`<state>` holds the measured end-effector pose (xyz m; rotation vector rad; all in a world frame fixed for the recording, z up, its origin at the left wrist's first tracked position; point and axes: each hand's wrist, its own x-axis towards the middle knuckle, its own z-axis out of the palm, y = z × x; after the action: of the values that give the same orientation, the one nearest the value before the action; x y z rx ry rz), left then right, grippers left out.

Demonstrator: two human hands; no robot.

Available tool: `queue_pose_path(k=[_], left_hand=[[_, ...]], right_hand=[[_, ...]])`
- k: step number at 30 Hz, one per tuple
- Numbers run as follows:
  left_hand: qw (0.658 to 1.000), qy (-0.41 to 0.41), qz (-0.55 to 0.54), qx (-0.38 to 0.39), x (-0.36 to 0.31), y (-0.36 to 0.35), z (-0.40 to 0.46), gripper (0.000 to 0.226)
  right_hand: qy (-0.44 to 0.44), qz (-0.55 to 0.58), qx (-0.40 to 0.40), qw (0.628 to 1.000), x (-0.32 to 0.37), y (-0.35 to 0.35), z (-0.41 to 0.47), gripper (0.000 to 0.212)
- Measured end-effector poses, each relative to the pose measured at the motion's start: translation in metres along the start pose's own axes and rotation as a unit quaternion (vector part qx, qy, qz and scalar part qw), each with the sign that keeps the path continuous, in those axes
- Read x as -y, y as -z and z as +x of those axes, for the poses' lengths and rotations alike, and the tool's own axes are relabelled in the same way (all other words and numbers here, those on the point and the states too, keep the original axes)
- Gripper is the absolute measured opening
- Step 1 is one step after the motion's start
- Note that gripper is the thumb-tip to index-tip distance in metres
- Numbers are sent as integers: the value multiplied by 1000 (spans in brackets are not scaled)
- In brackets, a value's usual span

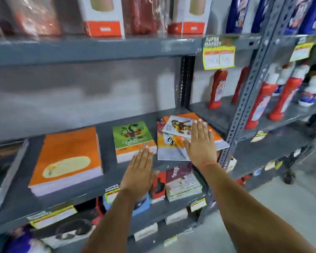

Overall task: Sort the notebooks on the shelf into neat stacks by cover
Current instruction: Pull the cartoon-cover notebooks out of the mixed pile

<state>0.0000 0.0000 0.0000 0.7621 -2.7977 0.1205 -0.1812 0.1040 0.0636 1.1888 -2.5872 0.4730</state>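
Observation:
On the grey middle shelf (106, 172) lie three groups of notebooks. At the left is a neat stack with an orange cover (67, 157). In the middle is a smaller stack topped by a green cover (132, 135). At the right lies a messy pile (173, 141) of skewed orange and white covers, with a white illustrated notebook (178, 126) on top. My right hand (199, 141) lies flat and open over the messy pile. My left hand (140, 168), fingers straight and together, hovers at the shelf's front edge, fingertips near the green stack. Neither hand holds anything.
A perforated metal upright (244, 114) stands right of the messy pile. Red bottles (217, 88) fill the neighbouring shelf at the right. Boxes and wrapped red items sit on the shelf above. More notebooks (181, 181) and price tags (198, 204) are on the shelf below.

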Motion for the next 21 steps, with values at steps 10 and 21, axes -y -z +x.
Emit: queue_pose_path(k=[10, 21], left_hand=[[998, 30, 47, -1, -24, -48, 27, 65], [997, 47, 63, 10, -28, -41, 27, 57]], right_hand=[[-53, -2, 171, 984, -47, -69, 72, 61], [38, -2, 52, 998, -44, -69, 68, 40]])
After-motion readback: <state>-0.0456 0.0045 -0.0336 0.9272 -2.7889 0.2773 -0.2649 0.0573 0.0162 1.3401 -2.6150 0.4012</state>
